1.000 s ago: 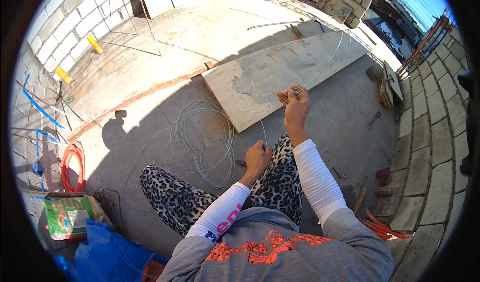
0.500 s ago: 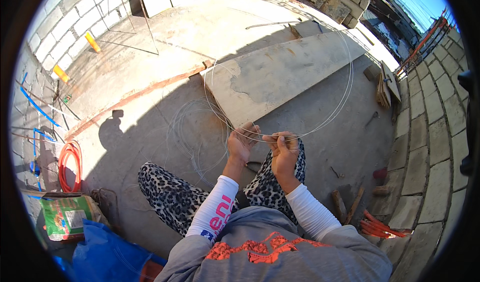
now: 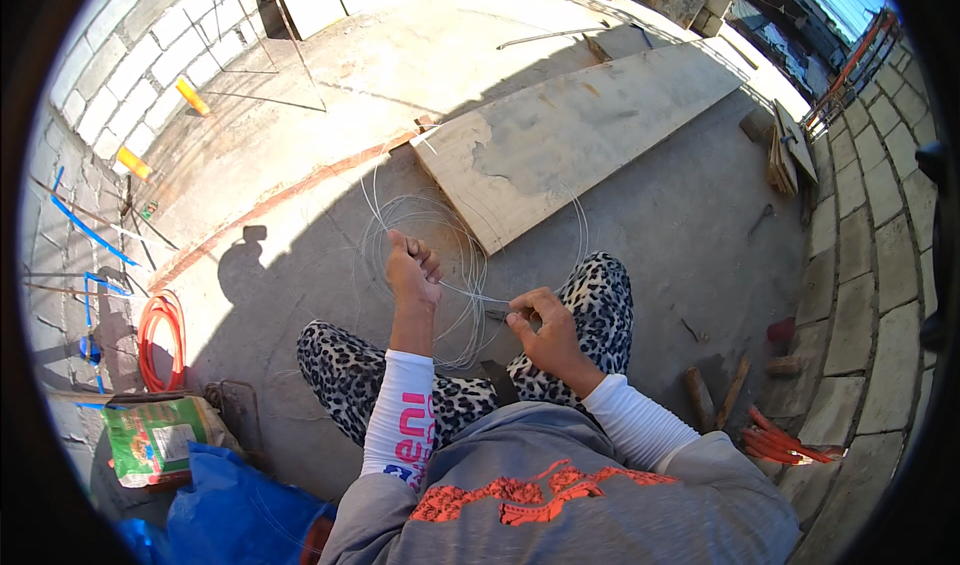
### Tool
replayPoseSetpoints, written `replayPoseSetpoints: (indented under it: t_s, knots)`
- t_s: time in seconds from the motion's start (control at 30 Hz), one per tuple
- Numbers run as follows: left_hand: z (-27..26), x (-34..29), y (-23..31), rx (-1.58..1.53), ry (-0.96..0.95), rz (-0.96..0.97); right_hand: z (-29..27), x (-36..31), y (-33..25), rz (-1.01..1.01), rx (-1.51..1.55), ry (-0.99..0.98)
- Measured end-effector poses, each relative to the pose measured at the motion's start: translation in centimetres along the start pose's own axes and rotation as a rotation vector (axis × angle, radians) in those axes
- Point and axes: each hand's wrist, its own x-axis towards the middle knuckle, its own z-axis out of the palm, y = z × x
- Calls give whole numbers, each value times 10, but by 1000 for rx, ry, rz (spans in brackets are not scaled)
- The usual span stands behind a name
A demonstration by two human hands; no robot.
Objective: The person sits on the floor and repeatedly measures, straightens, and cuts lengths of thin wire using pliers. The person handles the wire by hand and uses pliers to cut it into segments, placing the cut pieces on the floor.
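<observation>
In the head view, the left hand (image 3: 413, 268) is closed round pale, thin wire (image 3: 465, 293), knuckles up, above the lap; the right hand (image 3: 548, 330), lower and nearer the body, has finger and thumb curled in, seemingly pinching the other end of the short span; loose loops (image 3: 430, 210) lie on the shaded floor just beyond the left hand. I'd hold that span lightly taut and level between the two hands; let the left carry the gathered turns, the right guide by fingertips only; a hard tug could kink wire so thin, I'd judge.

As for edges, the board (image 3: 590, 130) points its near corner at the loops, and strands could snag there; the leopard-print trousers (image 3: 600, 290) bracket both hands, so elbows and wire would do better above the knees; to the right, grey floor (image 3: 690, 235) stretches between board and block wall (image 3: 880, 285), giving the right arm most room to swing, though wood scraps (image 3: 715, 395) lie near that elbow.
</observation>
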Motion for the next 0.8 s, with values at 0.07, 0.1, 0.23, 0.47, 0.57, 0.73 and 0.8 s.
replayPoseSetpoints:
  t_s: [0.07,0.1,0.23,0.47,0.57,0.73,0.8]
  knots:
    - [-23,-5,9,38,-60,-61,-9,5,10,-452,-402,167]
    - [-33,-8,14,56,-85,-91,-6,12,17,-478,-492,108]
    - [-51,-20,32,151,-127,-249,31,24,46,-35,-381,-780]
    - [-34,-38,91,777,-80,162,65,34,21,-158,-56,-101]
    - [-21,-54,120,942,-298,254,19,117,1,-283,-28,639]
    - [16,-82,165,1040,-240,234,-93,200,-60,-397,467,183]
    - [34,-90,181,1198,-172,261,-113,205,-89,-287,865,-529]
